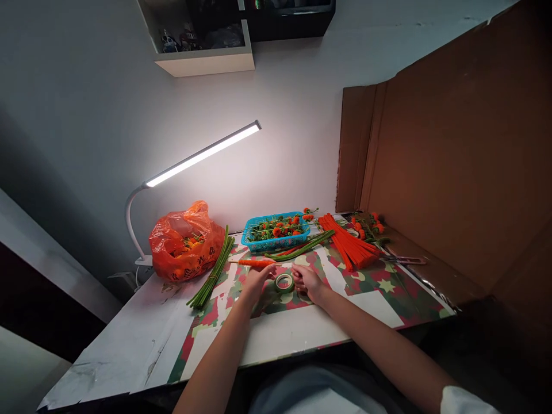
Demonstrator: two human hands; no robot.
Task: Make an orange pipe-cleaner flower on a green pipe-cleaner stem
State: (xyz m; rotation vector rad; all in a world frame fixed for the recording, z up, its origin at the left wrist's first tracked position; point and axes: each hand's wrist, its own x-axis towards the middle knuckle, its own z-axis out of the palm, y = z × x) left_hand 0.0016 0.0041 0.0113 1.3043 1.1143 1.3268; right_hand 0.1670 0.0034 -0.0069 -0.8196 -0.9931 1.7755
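Head view, so: tape roll point(284, 282) sits flat on the surface point(302, 333) right between both hands, hole facing up. Left hand point(256, 283) touches its left edge, fingers loosely spread, no real grip on it. Right hand point(307, 282) is just beside the right edge, fingers curled in; can't tell if that grip pinches the tape's loose end. Orange-tipped stem point(254, 262) lies crosswise just beyond the left hand, so that one's nearer.
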